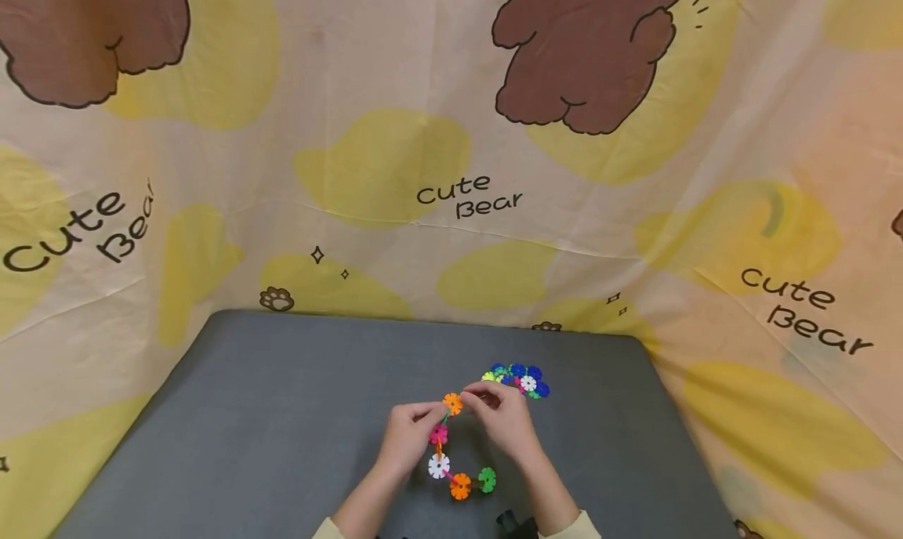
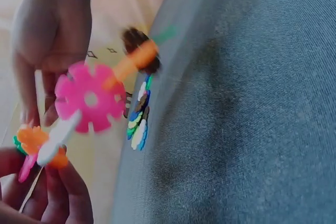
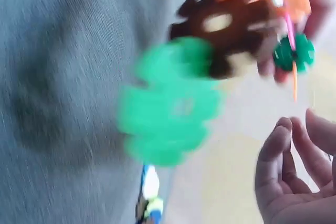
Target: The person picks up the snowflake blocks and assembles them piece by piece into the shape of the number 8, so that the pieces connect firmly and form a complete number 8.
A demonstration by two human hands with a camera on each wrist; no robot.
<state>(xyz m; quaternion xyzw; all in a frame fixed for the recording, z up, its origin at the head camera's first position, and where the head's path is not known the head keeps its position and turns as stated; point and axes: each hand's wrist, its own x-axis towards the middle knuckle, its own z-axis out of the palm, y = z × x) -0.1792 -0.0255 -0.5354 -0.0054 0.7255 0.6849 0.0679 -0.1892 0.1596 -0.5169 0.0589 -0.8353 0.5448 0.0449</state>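
Note:
A chain of notched flower-shaped plastic discs curves down from my left hand (image 1: 407, 439), which pinches it near the upper end between thumb and fingers. At the top is an orange disc (image 1: 453, 403); below it come a pink disc (image 1: 439, 434) and a white disc (image 1: 439, 466). Another orange disc (image 1: 461, 486), a brown disc (image 3: 226, 27) and a green disc (image 1: 487, 480) form the lower end. My right hand (image 1: 506, 423) is beside the top orange disc, fingertips close to its edge. In the right wrist view its fingers are loosely bent, with nothing seen between them.
Behind my right hand, a pile of loose discs (image 1: 518, 374) in blue, green, white and other colours lies on the grey table (image 1: 282, 414). A bear-print cloth (image 1: 381, 171) hangs around the table's back and sides. By the right wrist is a black object (image 1: 515, 525).

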